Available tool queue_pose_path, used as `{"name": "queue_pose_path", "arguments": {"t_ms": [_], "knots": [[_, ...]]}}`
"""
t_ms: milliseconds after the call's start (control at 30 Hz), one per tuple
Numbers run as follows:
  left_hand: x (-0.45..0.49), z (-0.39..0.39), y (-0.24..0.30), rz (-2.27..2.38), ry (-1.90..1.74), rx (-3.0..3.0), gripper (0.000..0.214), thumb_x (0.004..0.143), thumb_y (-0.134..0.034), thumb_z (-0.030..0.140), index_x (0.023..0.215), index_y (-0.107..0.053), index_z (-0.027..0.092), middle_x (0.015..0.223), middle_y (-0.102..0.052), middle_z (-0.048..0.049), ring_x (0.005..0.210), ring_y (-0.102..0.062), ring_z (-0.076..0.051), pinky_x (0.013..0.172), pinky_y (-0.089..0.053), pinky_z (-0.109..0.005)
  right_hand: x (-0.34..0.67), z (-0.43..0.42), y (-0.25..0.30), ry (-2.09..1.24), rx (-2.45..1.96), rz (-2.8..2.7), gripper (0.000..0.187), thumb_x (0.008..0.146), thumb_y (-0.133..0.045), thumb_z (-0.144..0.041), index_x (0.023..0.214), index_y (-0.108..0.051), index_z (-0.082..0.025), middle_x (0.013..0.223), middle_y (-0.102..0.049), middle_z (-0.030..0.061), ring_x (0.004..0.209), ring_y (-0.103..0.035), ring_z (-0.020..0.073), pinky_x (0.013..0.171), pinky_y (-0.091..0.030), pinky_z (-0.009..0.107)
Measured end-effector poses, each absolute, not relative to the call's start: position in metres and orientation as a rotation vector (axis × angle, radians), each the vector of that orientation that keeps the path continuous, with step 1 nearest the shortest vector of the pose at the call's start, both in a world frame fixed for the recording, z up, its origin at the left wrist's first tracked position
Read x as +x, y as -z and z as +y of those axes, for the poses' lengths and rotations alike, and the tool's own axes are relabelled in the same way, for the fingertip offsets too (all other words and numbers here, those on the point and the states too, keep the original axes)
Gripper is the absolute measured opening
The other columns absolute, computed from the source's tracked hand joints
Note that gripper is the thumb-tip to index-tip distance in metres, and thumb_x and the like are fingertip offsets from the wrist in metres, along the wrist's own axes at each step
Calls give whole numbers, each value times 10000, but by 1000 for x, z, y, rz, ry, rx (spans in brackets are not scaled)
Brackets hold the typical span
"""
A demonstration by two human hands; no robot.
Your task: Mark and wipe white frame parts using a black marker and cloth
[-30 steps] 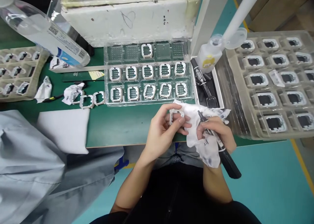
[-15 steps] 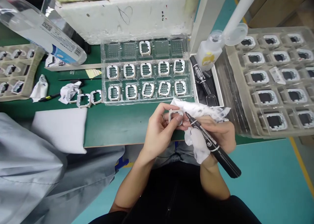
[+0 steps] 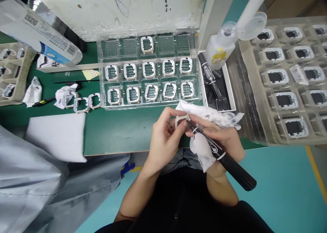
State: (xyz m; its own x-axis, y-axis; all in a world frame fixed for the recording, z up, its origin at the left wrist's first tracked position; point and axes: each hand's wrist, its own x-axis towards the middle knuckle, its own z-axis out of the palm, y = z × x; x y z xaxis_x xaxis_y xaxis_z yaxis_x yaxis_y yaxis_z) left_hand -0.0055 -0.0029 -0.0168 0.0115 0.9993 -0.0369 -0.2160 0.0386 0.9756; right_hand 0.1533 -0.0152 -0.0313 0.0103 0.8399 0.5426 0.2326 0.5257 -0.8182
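Observation:
My left hand [image 3: 166,134] pinches a small pale square frame [image 3: 181,117] between thumb and fingers, above the bench's front edge. In my right hand [image 3: 227,137] is a black marker pen [image 3: 217,150], its tip at the frame's near right side; whether it touches, I cannot tell. A white cloth [image 3: 203,149] hangs from beneath the right hand's fingers. Behind my hands another stained white cloth [image 3: 212,114] lies crumpled on the bench. Beyond them a clear plastic tray [image 3: 150,105] holds two full rows of similar frames and one frame in its back row.
At right stands a large tray [image 3: 270,131] of frames. A white box [image 3: 231,90] holds another marker, beside a squeeze bottle [image 3: 220,52]. Loose frames [image 3: 81,104], a white foam sheet [image 3: 57,136] and a plastic bottle [image 3: 43,35] are at left, near a person's grey-blue garment [image 3: 28,182].
The marker's tip has moved left and down to the frame, and my right fingers have closed in beside it. The frame has tilted in my left hand. The camera view has shifted slightly.

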Motion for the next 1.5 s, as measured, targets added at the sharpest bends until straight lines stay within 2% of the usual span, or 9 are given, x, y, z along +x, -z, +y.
{"name": "queue_pose_path", "arguments": {"t_ms": [133, 300, 400, 700, 967, 1167, 1300, 1400, 1500], "knots": [[-4, -4, 17, 1138, -1254, 1110, 76, 1118, -714, 208, 1173, -674, 242, 840, -790, 28, 728, -799, -127, 705, -615, -221, 143, -13, 30, -579, -961, -1328, 134, 1047, -736, -216, 1114, -809, -306, 1286, -898, 104, 1034, -916, 318, 761, -798, 454], [-4, -7, 16, 1224, -1229, 1179, 88, 1129, -689, 212, 1206, -676, 252, 827, -796, 34, 737, -808, -139, 709, -598, -234, 141, -16, 29, -659, -975, -1352, 131, 1017, -799, -229, 1117, -804, -314, 1352, -881, 95, 975, -913, 281, 782, -788, 413], [-4, -8, 16, 1235, -1226, 1181, 107, 1130, -683, 199, 1214, -678, 267, 834, -805, 37, 746, -803, -137, 712, -586, -231, 139, -18, 29, -676, -1021, -1277, 39, 1045, -784, -316, 1076, -806, -308, 1326, -885, 103, 994, -909, 285, 784, -786, 426], [-3, -10, 18, 1302, -1205, 1219, 88, 1127, -688, 250, 1213, -697, 263, 843, -787, 17, 706, -760, -155, 711, -588, -264, 129, -18, 25, -695, -1050, -1153, 129, 1069, -763, -402, 1002, -803, -299, 1260, -896, 103, 1022, -902, 298, 779, -774, 441], [-3, -11, 19, 1348, -1218, 1286, 92, 1123, -706, 261, 1211, -730, 269, 830, -763, 19, 620, -642, -141, 697, -559, -270, 141, -13, 29, -650, -959, -1306, 5, 1059, -760, -268, 1055, -763, -270, 1295, -891, 124, 947, -907, 285, 707, -767, 416], [-4, -11, 17, 1372, -1178, 1370, 119, 1128, -680, 248, 1241, -709, 269, 822, -751, 26, 642, -686, -137, 673, -547, -241, 136, -13, 22, -498, -1035, -1313, 87, 1019, -778, -198, 1035, -760, -281, 1224, -909, 97, 988, -915, 304, 737, -778, 427], [-6, -11, 18, 1386, -1155, 1382, 118, 1125, -689, 263, 1240, -709, 278, 759, -665, 49, 608, -594, -132, 708, -562, -248, 142, -14, 21, -298, -995, -1561, 185, 971, -789, -144, 1104, -779, -273, 1241, -909, 73, 1046, -920, 312, 740, -793, 390], [-6, -12, 19, 1395, -1166, 1386, 139, 1114, -694, 241, 1244, -712, 286, 755, -609, 57, 620, -548, -131, 714, -555, -243, 146, -14, 17, -200, -983, -1685, 230, 949, -782, -50, 1037, -763, -262, 1063, -914, 28, 1114, -913, 294, 799, -795, 335], [-5, -13, 20, 1405, -1164, 1389, 158, 1109, -694, 234, 1258, -708, 283, 787, -643, 48, 633, -567, -132, 693, -538, -238, 146, -14, 8, -172, -992, -1764, 220, 976, -738, -45, 971, -725, -264, 882, -871, 6, 1221, -886, 307, 838, -792, 327]]}}
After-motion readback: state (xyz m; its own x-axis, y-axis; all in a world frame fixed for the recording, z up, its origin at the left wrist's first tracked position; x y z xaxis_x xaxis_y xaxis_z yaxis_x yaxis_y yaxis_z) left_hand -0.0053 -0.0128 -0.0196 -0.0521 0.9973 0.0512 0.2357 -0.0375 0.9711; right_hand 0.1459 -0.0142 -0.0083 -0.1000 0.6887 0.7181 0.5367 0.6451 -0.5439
